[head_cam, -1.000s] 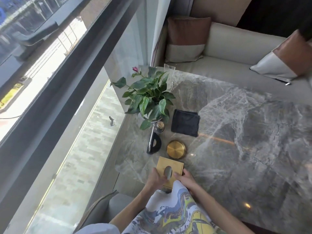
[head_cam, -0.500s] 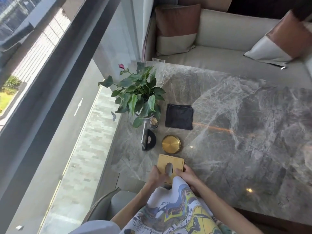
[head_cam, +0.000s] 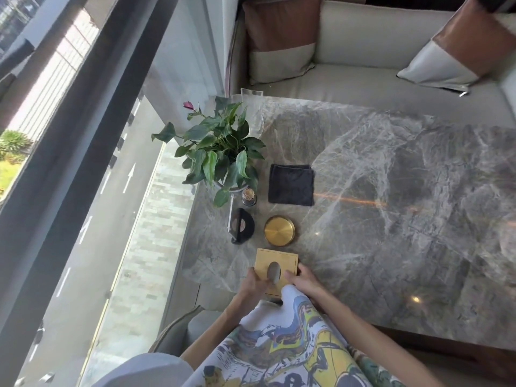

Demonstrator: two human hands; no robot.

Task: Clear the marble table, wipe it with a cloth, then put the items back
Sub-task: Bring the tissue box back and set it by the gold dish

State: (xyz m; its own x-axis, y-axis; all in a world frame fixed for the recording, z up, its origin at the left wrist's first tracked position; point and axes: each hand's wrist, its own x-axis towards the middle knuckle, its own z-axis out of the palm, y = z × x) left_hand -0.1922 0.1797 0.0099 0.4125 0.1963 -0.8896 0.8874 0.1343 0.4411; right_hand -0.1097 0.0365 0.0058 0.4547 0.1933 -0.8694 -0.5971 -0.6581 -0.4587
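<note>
A gold tissue box (head_cam: pixel 282 261) with an oval slot sits at the near left edge of the grey marble table (head_cam: pixel 391 213). My left hand (head_cam: pixel 255 283) grips its left side and my right hand (head_cam: pixel 303 279) grips its right side. Beyond it lie a round gold dish (head_cam: pixel 280 230), a black half-round stand (head_cam: pixel 242 226), a small toothpick jar (head_cam: pixel 249 196) and a folded black cloth (head_cam: pixel 291 185). A leafy potted plant (head_cam: pixel 220 155) with one pink bud stands at the table's left side, with a clear glass stand (head_cam: pixel 252 107) behind it.
A large window (head_cam: pixel 83 163) runs along the left, right beside the table edge. A beige sofa (head_cam: pixel 377 65) with two brown-and-cream cushions lies past the far edge. A grey chair back (head_cam: pixel 178 328) is under my left arm. My patterned shirt (head_cam: pixel 279 344) covers the near edge.
The view has tipped down and shifted, so the table sits higher and more centred. Both hands stay clasped on the gold tissue box, which has barely moved.
</note>
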